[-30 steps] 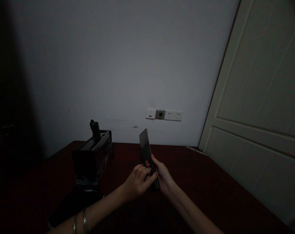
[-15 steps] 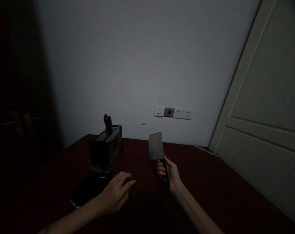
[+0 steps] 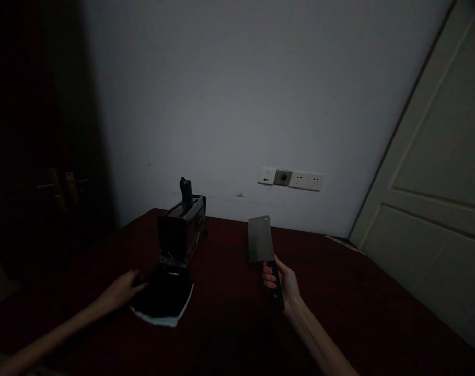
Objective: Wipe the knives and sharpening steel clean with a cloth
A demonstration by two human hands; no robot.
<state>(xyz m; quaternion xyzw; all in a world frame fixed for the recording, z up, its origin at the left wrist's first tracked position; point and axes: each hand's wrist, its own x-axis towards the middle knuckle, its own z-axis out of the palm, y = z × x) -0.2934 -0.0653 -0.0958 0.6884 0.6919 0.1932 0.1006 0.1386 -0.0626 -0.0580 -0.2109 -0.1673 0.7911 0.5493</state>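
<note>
My right hand (image 3: 286,284) is wrapped round the black handle of a cleaver (image 3: 261,239), whose broad grey blade points up and away from me above the table. My left hand (image 3: 124,288) is at the left edge of a dark cloth (image 3: 162,297) with a white border; its thumb and fingers are apart, and nothing shows between them. Just behind the cloth stands a dark slotted knife block (image 3: 173,235). Black handles (image 3: 186,193) stick up from its top.
The dark red table (image 3: 229,324) reaches back to a pale wall (image 3: 221,104). Sockets (image 3: 290,179) sit on the wall above it. On the right is a panelled door (image 3: 433,219), and a thin strip (image 3: 345,244) lies near the far right corner. The left side is very dark.
My left hand has moved left, from in front of the cloth to its left edge, uncovering more of the cloth. My right hand still holds the cleaver. The view has shifted slightly left.
</note>
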